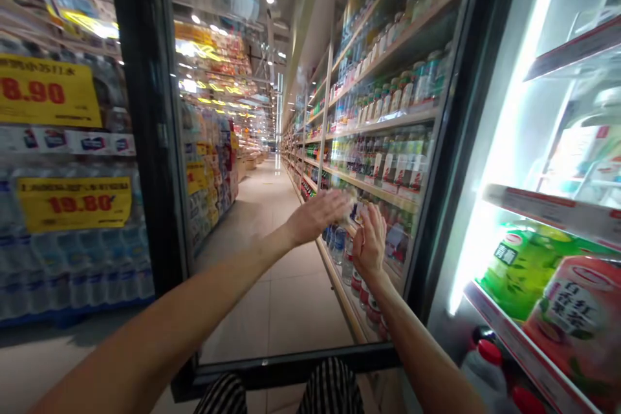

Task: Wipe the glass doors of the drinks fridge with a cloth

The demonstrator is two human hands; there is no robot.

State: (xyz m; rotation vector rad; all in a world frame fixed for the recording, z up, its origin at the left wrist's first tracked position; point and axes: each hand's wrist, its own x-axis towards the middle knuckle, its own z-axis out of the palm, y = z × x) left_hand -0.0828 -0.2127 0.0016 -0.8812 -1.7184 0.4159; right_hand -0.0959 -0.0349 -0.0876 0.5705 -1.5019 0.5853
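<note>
A glass fridge door (272, 317) in a dark frame stands swung open before me, and the aisle shows through its pane. My left hand (323, 212) reaches out in front of the glass, palm down, with its fingers stretched out. At its fingertips is a pale, blurred patch; whether this is a thin cloth, a tissue or a reflection I cannot tell. Close by on the right, my right hand (371, 240) is raised with its fingers up and slightly bent, no object visible in it. Whether either hand touches the pane is unclear.
Lit fridge shelves (548, 207) at right hold a green drink carton (524, 265), a red drink carton (582, 323) and red-capped bottles (485, 362). Beyond the glass are bottle shelves (388, 116). Packed water bottles (82, 259) with yellow price signs (72, 204) stand left.
</note>
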